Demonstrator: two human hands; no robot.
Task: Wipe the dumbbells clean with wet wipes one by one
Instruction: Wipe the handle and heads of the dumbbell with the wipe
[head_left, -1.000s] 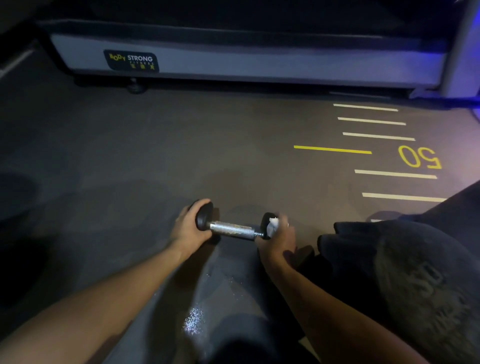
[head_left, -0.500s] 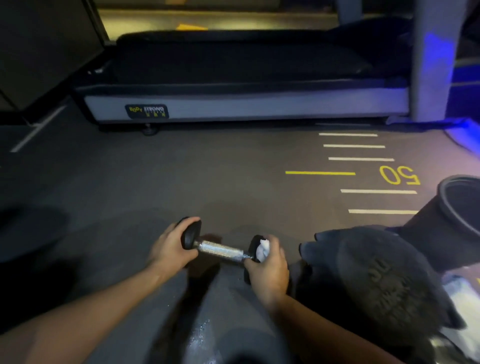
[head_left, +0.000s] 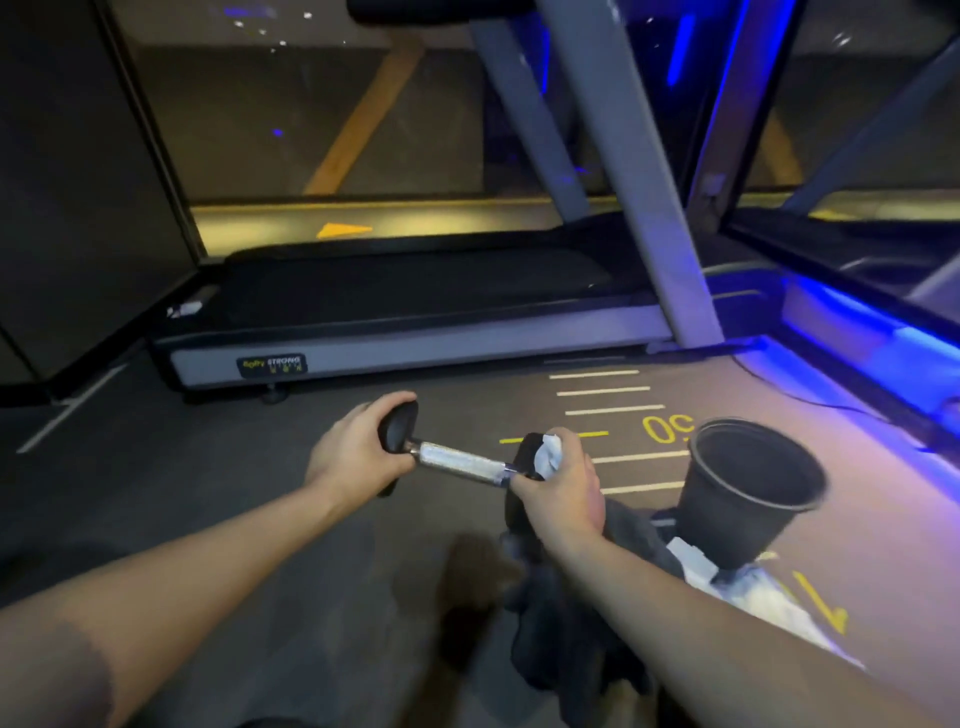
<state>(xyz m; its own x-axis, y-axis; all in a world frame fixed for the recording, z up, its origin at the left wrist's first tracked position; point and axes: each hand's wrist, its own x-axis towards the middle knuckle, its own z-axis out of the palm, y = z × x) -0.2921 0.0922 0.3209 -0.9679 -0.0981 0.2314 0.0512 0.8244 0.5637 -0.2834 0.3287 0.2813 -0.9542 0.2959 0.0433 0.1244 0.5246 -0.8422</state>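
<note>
Left hand (head_left: 356, 457), fingers curled round the dumbbell (head_left: 457, 460) head at nine o'clock. Dumbbell lifted off the floor, dead centre. Right hand (head_left: 558, 488) at three o'clock, pinching a wipe (head_left: 550, 453) against the other head. Mid-wipe, probably; next, rubbing that head all round.

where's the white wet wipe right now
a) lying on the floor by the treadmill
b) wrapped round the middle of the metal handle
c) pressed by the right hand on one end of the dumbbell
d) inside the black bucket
c: the wet wipe is bunched under the right hand against the dumbbell head on that side.
</note>
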